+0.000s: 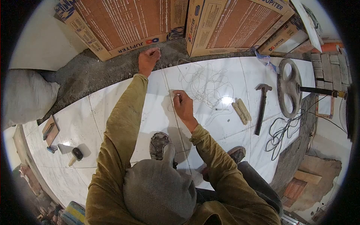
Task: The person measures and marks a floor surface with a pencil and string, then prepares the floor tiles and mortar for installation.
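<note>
My left hand (pixel 149 61) is stretched forward past the edge of the white tiles, its fingers pinched together over the strip of grey mortar. Closer to me, my right hand (pixel 183 107) hovers above the tiled floor with thumb and fingers closed. A thin pale string (pixel 165 79) appears to run between the two hands, though it is faint where the fingers grip it. Right of my hands, a loose tangle of the same string (pixel 208 84) lies on the tiles. Near it rests a pale, worn wooden piece (pixel 242 111), and beyond that a hammer (pixel 261 108).
Cardboard tile boxes (pixel 131 22) stand along the far side. A double suction cup lifter (pixel 289 88) and a coiled dark cord (pixel 279 135) are at the right. Left lie a trowel (pixel 67 149), a rubber mallet (pixel 77 153) and a float (pixel 50 130); a white sack (pixel 28 95) sits beyond.
</note>
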Motion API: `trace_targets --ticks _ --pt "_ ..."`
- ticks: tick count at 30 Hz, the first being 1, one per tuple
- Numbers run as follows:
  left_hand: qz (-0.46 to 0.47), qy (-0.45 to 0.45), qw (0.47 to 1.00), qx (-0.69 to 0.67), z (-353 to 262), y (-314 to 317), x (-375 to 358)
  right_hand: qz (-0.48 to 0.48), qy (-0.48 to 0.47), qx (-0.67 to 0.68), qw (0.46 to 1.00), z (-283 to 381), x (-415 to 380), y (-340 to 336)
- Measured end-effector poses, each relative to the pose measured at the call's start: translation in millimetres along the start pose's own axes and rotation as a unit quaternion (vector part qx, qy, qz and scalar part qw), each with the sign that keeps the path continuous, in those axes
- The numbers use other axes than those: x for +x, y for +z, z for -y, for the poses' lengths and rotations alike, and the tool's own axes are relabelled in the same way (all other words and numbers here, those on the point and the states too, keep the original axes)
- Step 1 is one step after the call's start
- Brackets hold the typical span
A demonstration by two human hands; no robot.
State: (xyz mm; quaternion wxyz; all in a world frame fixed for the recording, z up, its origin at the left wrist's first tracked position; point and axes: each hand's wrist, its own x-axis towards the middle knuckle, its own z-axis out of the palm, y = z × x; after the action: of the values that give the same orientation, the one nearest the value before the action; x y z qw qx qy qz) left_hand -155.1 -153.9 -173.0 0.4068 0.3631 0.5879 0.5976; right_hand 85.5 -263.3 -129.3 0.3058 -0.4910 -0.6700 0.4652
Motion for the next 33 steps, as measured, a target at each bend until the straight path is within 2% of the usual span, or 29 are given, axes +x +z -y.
trace_targets --ticks 2,11,15,16,17,18,20,21,23,25,27,28,29,30,32,33 --pt "-0.028 -0.036 0.998 0.050 -7.1 4.5 -6.3 0.007 0.026 0.008 1.000 5.3 -4.1 -2.4" --pt "-0.033 -0.023 0.998 0.053 7.5 2.4 -1.6 0.025 0.042 -0.006 0.999 5.1 -5.6 -7.9" --pt "-0.026 -0.053 0.998 0.033 -15.9 4.1 -13.8 0.016 0.038 0.021 0.999 -5.3 -12.5 -8.1" --pt "-0.036 0.074 0.974 0.213 -23.9 2.4 -20.1 0.010 0.030 0.032 0.999 -6.0 -13.6 -9.2" --pt "-0.044 0.198 0.901 0.383 -31.8 1.7 -27.9 0.004 0.022 0.045 0.999 -6.4 -14.0 -9.7" --pt "-0.044 0.199 0.901 0.383 -29.2 1.7 -37.4 0.003 0.022 0.044 0.999 -4.1 -13.1 -12.1" --pt "0.112 0.221 0.895 0.372 -21.6 -0.8 -50.1 0.026 0.063 0.000 0.998 7.5 -6.9 -18.8" --pt "0.114 0.216 0.895 0.374 -22.0 -2.9 -54.5 0.028 0.068 0.003 0.997 14.2 -7.7 -21.8" --pt "0.102 0.276 0.868 0.401 -27.5 -3.8 -51.9 0.015 0.031 0.107 0.994 28.6 6.5 -29.5" --pt "0.105 0.284 0.870 0.388 -28.1 -5.3 -43.0 -0.008 0.004 0.106 0.994 41.4 24.3 -36.2" --pt "0.110 0.293 0.873 0.373 -32.4 -6.0 -36.7 -0.080 -0.012 0.190 0.978 47.9 39.8 -44.5" --pt "0.100 0.210 0.910 0.343 -37.4 -7.3 -34.5 -0.082 0.034 0.159 0.983 40.6 53.4 -47.8" --pt "0.093 0.124 0.939 0.309 -41.5 -5.7 -33.8 -0.086 0.035 0.157 0.983 33.5 65.6 -46.8" --pt "0.098 0.125 0.939 0.305 -33.2 -6.8 -28.7 -0.099 0.036 0.107 0.989 28.4 76.9 -44.9" --pt "0.056 0.028 0.986 0.153 -12.5 -15.8 -13.2 -0.115 0.038 0.058 0.991 23.1 92.2 -34.0" --pt "0.056 0.031 0.986 0.152 -14.7 -13.9 -9.3 -0.120 0.028 0.002 0.992 22.3 101.1 -27.1"
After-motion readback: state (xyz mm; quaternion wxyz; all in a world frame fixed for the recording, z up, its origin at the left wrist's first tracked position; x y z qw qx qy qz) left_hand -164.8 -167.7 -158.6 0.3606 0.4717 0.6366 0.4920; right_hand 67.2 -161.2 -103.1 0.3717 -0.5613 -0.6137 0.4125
